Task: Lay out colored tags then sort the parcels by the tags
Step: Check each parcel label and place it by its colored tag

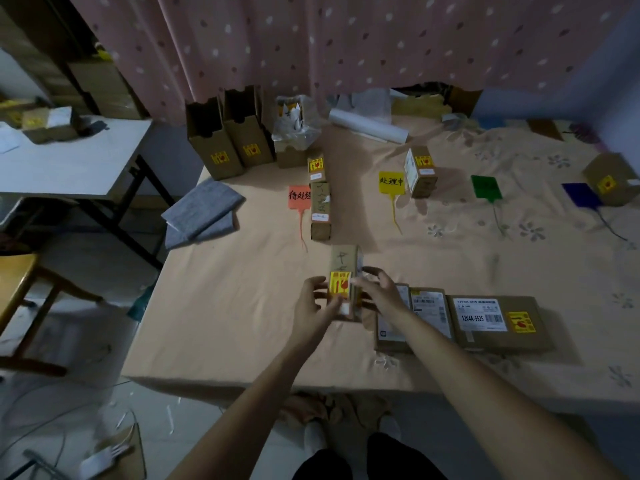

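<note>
We hold one narrow brown parcel [344,282] between both hands above the peach bedsheet [221,306]. Our left hand [313,301] grips its left face, with fingers curled onto the yellow sticker; our right hand [375,292] presses against its right face, fingers wrapped over the top edge. Both hands are closed on this parcel.

All positions below are given relative to the held parcel.

- Directly behind it: a long parcel [320,211] lying flat, with a shorter parcel [316,168] touching that one's far end.
- Behind and slightly left: the orange tag [299,197], just beside the long parcel.
- Behind and right: the yellow tag [391,182], with an upright parcel [420,172] just beside it.
- Farther right: the green tag [486,188], then the blue tag [581,195], whose far edge lies against a cardboard box [611,178].
- Immediately right: three flat parcels [460,320] in a row, unsorted.
- Far behind, left: two tall open cartons [230,133].
</note>
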{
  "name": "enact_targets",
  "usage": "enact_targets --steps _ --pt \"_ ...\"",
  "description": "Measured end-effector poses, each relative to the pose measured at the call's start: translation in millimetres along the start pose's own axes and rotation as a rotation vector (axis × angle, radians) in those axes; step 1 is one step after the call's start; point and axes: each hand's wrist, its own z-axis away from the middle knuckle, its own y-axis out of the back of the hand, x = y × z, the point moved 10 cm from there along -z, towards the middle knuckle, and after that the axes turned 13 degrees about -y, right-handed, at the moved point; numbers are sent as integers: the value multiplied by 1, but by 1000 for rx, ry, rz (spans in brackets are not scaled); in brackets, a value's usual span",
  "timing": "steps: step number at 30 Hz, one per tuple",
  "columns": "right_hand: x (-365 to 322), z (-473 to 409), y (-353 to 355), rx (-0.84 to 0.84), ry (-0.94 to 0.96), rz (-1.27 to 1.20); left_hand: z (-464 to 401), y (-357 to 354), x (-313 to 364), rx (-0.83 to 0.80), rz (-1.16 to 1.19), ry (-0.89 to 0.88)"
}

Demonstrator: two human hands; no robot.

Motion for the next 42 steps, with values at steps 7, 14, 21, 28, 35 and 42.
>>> enact_targets --steps 7,14,21,28,35,42 --pt "-42 24 3 -213 66 -50 -34 -19 20 -234 299 269" --pt "-75 44 7 -199 198 -63 -48 -35 55 -291 503 200" --pt "-95 56 11 -185 266 -79 -55 -35 76 -276 546 165" --pt "-96 59 8 -180 264 -76 -54 -34 76 -288 544 176" --pt "-75 60 9 -190 192 -70 -42 -40 56 -273 552 236" --pt "-54 62 38 -85 152 -97 -33 -73 37 -348 535 268"
